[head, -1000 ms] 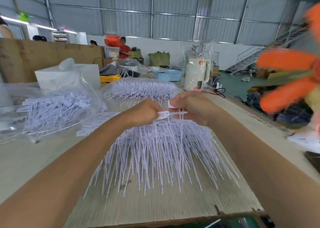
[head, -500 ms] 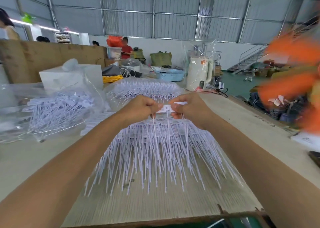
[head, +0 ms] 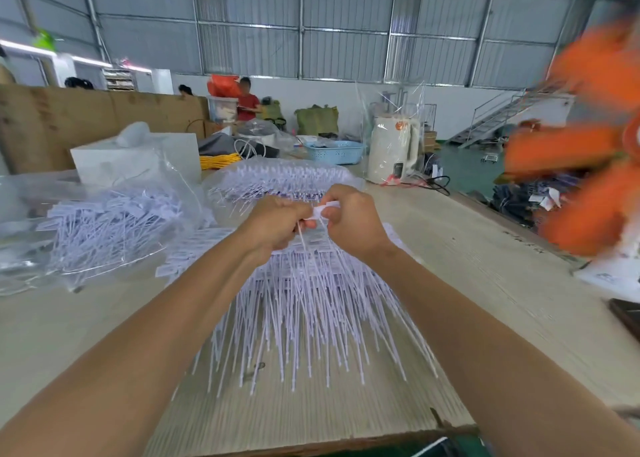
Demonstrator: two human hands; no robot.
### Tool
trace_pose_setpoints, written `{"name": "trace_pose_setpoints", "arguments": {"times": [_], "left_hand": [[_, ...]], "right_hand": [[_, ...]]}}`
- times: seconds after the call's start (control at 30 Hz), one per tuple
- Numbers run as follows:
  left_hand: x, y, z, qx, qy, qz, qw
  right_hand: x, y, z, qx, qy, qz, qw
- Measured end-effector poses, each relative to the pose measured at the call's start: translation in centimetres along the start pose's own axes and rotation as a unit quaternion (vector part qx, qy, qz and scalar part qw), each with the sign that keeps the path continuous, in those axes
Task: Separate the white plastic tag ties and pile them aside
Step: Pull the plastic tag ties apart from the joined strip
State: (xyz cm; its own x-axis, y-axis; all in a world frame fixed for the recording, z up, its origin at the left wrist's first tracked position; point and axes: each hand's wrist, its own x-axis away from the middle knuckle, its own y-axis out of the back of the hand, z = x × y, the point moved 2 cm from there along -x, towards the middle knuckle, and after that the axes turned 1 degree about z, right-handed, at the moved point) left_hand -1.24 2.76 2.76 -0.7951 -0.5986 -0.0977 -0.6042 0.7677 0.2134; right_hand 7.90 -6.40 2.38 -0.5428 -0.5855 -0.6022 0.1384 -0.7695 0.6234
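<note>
Together, both forearms reach forward from the lower corners of the head view and converge above the middle of the surface [head: 485, 266], a pale, cardboard-like sheet. The left hand [head: 273, 226] has its fingers curled inward, knuckles toward the camera, gripping the head end of a strip of white tag ties [head: 317, 214]. The right hand [head: 353, 221] meets it closely, thumb and fingers pinching the white tab of the same strip from the other side, so the two hands nearly touch. Thin tails hang down from the pinched piece between the hands toward the heap below.

Directly under and in front of the hands lies the main pile of tag ties [head: 311, 318], fanned out on the surface with the long tails pointing toward the camera and the flat heads stacked toward the far side. A clear plastic bag of ties [head: 104, 228] sits to the left on the surface, and another bagged bundle [head: 277, 179] lies just beyond the hands. Behind the left bag stands a white box [head: 138, 160]. Farther back are a blue basket [head: 334, 151] and a white kettle wrapped in clear film [head: 391, 155]. A blurred orange shape [head: 581, 165] fills the right edge; what it is cannot be told.
</note>
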Motion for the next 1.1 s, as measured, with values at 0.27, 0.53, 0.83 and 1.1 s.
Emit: {"name": "trace_pose_setpoints", "arguments": {"times": [0.27,0.53,0.83,1.1], "left_hand": [[-0.4,1.3,1.3,0.076,0.014,-0.015,0.997],[-0.7,2.3,-0.3,-0.266,-0.077,-0.002,0.961],[-0.6,1.1,-2.5,-0.234,-0.124,0.111,0.958],[-2.2,4.9,1.0,-0.191,-0.008,-0.019,0.981]], "right_hand": [[-0.1,-1.3,0.6,-0.051,0.019,-0.025,0.998],[-0.1,0.1,0.5,-0.158,-0.076,0.041,0.984],[0.2,2.7,1.2,-0.140,-0.046,0.050,0.988],[0.8,8.3,2.7,-0.168,0.035,-0.173,0.970]]}}
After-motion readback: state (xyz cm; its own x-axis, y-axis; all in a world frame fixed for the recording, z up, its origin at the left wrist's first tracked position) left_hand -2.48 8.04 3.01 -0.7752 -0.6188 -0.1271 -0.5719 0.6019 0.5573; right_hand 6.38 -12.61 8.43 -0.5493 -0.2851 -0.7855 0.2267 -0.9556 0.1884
